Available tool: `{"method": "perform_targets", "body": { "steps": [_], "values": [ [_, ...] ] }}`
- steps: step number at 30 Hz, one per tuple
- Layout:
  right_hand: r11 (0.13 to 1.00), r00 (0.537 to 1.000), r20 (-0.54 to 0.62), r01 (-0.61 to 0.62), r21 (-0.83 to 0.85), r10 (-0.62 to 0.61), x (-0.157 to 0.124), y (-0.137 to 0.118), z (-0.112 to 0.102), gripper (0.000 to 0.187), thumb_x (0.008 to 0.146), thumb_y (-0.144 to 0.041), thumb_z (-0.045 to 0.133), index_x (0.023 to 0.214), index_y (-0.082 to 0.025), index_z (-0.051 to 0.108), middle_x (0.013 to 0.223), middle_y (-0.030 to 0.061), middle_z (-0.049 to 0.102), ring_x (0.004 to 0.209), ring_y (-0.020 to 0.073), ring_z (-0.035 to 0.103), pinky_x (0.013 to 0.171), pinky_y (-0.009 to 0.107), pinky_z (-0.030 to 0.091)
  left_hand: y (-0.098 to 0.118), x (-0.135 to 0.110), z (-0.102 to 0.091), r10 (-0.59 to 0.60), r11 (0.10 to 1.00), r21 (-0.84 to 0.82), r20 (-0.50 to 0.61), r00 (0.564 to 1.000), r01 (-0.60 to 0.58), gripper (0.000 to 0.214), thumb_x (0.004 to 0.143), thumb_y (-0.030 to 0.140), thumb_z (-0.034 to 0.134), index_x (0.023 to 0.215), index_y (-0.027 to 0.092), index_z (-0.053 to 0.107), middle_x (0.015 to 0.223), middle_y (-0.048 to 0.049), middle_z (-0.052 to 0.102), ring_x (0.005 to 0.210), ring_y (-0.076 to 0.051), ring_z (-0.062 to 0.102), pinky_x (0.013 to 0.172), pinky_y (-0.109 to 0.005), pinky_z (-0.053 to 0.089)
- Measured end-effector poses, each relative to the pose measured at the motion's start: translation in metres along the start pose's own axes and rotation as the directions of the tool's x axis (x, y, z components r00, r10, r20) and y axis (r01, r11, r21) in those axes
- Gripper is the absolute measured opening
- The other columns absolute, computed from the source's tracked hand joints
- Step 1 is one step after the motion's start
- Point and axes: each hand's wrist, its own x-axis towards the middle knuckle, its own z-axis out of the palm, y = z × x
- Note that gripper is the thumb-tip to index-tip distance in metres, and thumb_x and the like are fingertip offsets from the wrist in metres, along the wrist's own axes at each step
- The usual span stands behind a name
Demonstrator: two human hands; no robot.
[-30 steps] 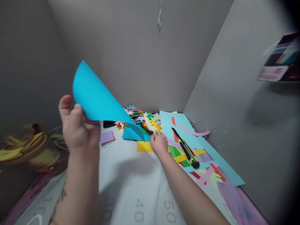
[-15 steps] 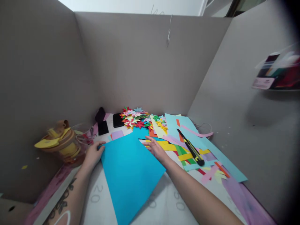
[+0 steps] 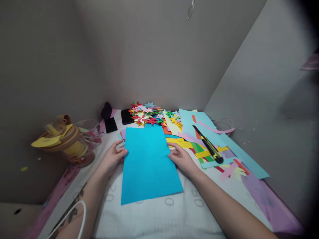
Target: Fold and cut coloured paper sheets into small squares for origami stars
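A bright blue sheet of paper [image 3: 151, 166] faces me in the middle, its lower edge slightly slanted above the white, number-marked table surface. My left hand [image 3: 113, 156] grips its left edge, with the thumb at the front and the fingers curled beside and behind. On the opposite edge, my right hand [image 3: 181, 158] pinches the sheet a little above mid-height. Whether the sheet rests on the table or is held just above it, I cannot tell. Right of my right hand, a black and yellow utility knife [image 3: 209, 146] lies on coloured paper strips [image 3: 199, 155].
Folded paper stars [image 3: 149, 114] are heaped at the back beside a black phone [image 3: 127, 117]. Light blue sheets [image 3: 245, 157] lie at the right. A lidded cup with a yellow spout [image 3: 72, 142] stands left, near a clear plastic cup [image 3: 88, 127]. Grey panels enclose the table.
The blue sheet has turned from a slanted position to nearly straight. My right hand has moved from behind it to its right edge, and my left hand has come nearer. The view has tilted down.
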Motion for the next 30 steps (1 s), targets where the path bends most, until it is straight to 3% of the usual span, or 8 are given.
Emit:
{"method": "perform_targets", "body": {
  "steps": [5,10,12,15,19,24,27,30],
  "values": [
    [0.957,0.964,0.161,0.238,-0.167,-0.212,-0.005,-0.002,-0.008,0.04,0.081,-0.019,0.048,0.119,-0.023,0.061,0.097,0.0052,0.064,0.079,0.0159,0.061,0.07,0.031,0.051,-0.006,0.004,-0.001,0.042,0.997,0.061,-0.054,0.998,-0.039,0.082,0.054,0.031,0.078,0.126,0.017,0.042,0.061,0.0066,0.058,0.043,-0.009,0.048,0.041,-0.019,0.035],
    [0.527,0.72,0.375,0.688,-0.499,-0.584,-0.014,-0.01,-0.01,0.026,0.082,-0.015,0.056,0.097,-0.028,0.072,0.131,0.0089,0.051,0.126,0.0273,0.04,0.103,0.048,0.035,-0.004,0.006,-0.009,0.087,0.986,0.155,-0.141,0.986,-0.065,0.072,0.056,0.032,0.074,0.121,0.015,0.047,0.06,0.0063,0.057,0.044,-0.009,0.046,0.042,-0.019,0.035],
    [0.478,0.672,0.435,0.737,-0.478,-0.6,-0.014,-0.011,-0.009,0.021,0.082,-0.014,0.055,0.09,-0.026,0.071,0.122,0.0087,0.058,0.12,0.0259,0.046,0.1,0.046,0.038,-0.003,0.006,-0.012,0.135,0.959,0.269,-0.144,0.98,-0.092,0.063,0.059,0.034,0.071,0.116,0.014,0.052,0.06,0.0045,0.058,0.047,-0.01,0.047,0.044,-0.02,0.035],
    [0.592,0.776,0.417,0.63,-0.502,-0.473,-0.012,-0.011,-0.01,0.017,0.088,-0.02,0.051,0.083,-0.021,0.067,0.087,0.0058,0.066,0.086,0.019,0.059,0.078,0.033,0.047,-0.003,0.009,-0.017,0.266,0.87,0.464,-0.156,0.951,-0.167,0.047,0.06,0.034,0.07,0.102,0.015,0.062,0.063,0.0018,0.059,0.054,-0.013,0.052,0.049,-0.022,0.038],
    [0.659,0.898,0.284,0.439,-0.611,-0.336,-0.008,-0.007,-0.014,0.035,0.088,-0.03,0.052,0.054,-0.019,0.052,0.059,-0.0004,0.052,0.057,0.0127,0.05,0.056,0.025,0.038,-0.002,0.005,-0.017,0.369,0.82,0.522,-0.168,0.914,-0.235,0.041,0.061,0.043,0.072,0.094,0.018,0.069,0.08,-0.0032,0.066,0.069,-0.017,0.059,0.061,-0.025,0.046],
    [0.676,0.899,0.265,0.436,-0.593,-0.347,-0.004,-0.006,-0.015,0.039,0.086,-0.031,0.053,0.051,-0.02,0.043,0.056,-0.0025,0.046,0.053,0.011,0.044,0.053,0.024,0.032,-0.007,-0.029,-0.021,0.252,0.955,0.128,0.127,0.959,-0.268,0.08,0.062,0.088,0.046,0.098,0.021,0.071,0.11,-0.0118,0.069,0.099,-0.033,0.063,0.083,-0.043,0.052],
    [0.665,0.876,0.329,0.482,-0.571,-0.352,-0.003,-0.007,-0.015,0.036,0.088,-0.031,0.051,0.054,-0.02,0.047,0.058,-0.0016,0.048,0.058,0.0125,0.047,0.058,0.025,0.035,-0.012,-0.047,-0.025,0.216,0.911,0.298,0.246,0.945,-0.286,0.071,0.05,0.071,0.074,0.103,0.024,0.072,0.107,-0.0102,0.072,0.1,-0.036,0.063,0.089,-0.046,0.051],
    [0.664,0.854,0.381,0.516,-0.541,-0.353,-0.004,-0.01,-0.015,0.032,0.089,-0.03,0.05,0.058,-0.021,0.053,0.061,0.0,0.053,0.064,0.0145,0.05,0.063,0.026,0.04,-0.015,-0.05,-0.025,0.25,0.752,0.558,0.252,0.935,-0.351,0.036,0.063,0.048,0.075,0.093,0.027,0.075,0.099,-0.0059,0.074,0.095,-0.031,0.066,0.088,-0.04,0.052]
  ]
}}
